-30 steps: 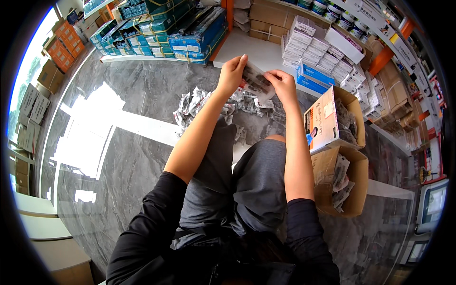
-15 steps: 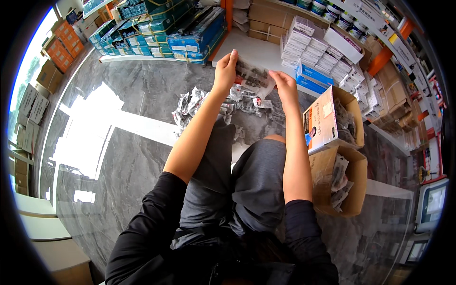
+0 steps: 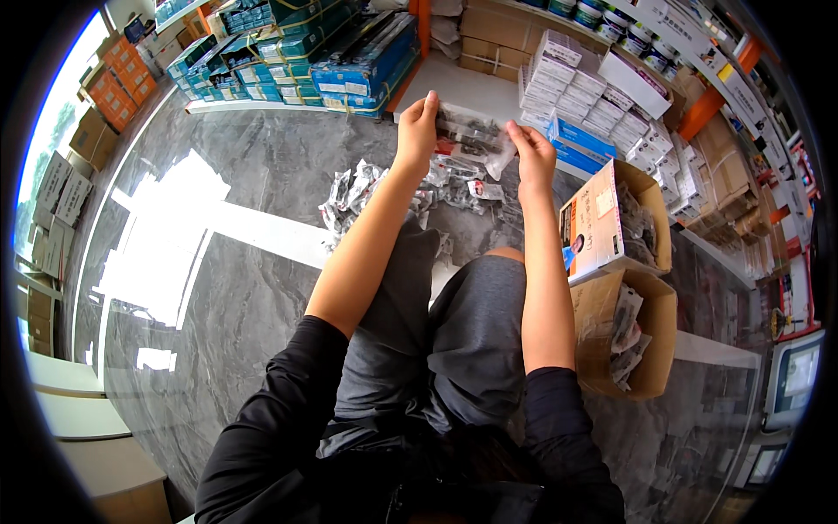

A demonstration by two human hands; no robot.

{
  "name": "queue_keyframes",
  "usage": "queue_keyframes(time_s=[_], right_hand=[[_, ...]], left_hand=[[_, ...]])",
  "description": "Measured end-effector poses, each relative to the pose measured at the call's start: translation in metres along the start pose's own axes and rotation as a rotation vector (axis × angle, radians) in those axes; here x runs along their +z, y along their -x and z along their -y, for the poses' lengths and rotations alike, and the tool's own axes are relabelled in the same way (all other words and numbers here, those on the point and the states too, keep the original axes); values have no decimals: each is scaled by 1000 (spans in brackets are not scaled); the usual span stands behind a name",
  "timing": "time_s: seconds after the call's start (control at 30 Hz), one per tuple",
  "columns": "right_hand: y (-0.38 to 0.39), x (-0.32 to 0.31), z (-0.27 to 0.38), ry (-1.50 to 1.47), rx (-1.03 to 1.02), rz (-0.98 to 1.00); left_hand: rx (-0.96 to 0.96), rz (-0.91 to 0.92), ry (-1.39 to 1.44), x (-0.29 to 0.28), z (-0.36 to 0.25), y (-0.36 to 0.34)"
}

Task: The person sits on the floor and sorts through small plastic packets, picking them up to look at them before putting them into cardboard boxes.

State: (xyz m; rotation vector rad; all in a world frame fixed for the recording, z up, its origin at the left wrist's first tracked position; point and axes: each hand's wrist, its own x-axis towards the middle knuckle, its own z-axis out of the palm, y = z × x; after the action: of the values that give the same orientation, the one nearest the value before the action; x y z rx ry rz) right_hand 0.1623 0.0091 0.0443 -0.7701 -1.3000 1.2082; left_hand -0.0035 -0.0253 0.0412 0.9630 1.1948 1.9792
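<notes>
A clear plastic bag (image 3: pixel 471 138) with small dark parts inside is stretched between my hands, above the floor in front of my knees. My left hand (image 3: pixel 416 135) grips its left end, thumb upward. At the other end my right hand (image 3: pixel 535 157) pinches the bag's edge with thumb and fingers. What exactly the parts are cannot be made out. Below the bag, a loose pile of similar clear packets (image 3: pixel 353 190) lies on the floor, partly hidden by my left forearm. One packet with a red and white label (image 3: pixel 483 189) lies at the pile's right side.
Two open cartons stand to my right: the farther printed carton (image 3: pixel 595 218) and the nearer plain carton (image 3: pixel 596 336) both hold packets. A blue box (image 3: pixel 580 147) and stacked white boxes (image 3: pixel 559 83) fill the shelf beyond. Blue-green boxes (image 3: pixel 358 79) are stacked at the far left.
My right hand has shifted slightly to the right and its fingers have turned upright at the bag's edge. The left hand has barely moved.
</notes>
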Motion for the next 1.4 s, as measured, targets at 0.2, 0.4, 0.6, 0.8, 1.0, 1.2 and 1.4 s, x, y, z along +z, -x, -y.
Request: queue_keyframes(time_s=[0.2,0.4,0.6,0.8,1.0,1.2,1.4], right_hand=[[0,-1,-3,-99,141,67],[2,4,-1,-20,136,167],[2,11,-4,-68,70,146],[7,12,10,-147,89,111],[4,1,16,-383,220,209],[4,-1,16,-514,309,214],[4,-2,14,-517,306,233]], left_hand=[[-130,-17,207,-1,0,1],[-234,-111,336,1,-8,5],[54,-76,-30,-2,12,-3],[184,-112,-304,-4,16,-7],[11,44,-124,-12,9,-15],[-204,113,182,-4,-17,0],[-240,156,323,-5,-19,1]])
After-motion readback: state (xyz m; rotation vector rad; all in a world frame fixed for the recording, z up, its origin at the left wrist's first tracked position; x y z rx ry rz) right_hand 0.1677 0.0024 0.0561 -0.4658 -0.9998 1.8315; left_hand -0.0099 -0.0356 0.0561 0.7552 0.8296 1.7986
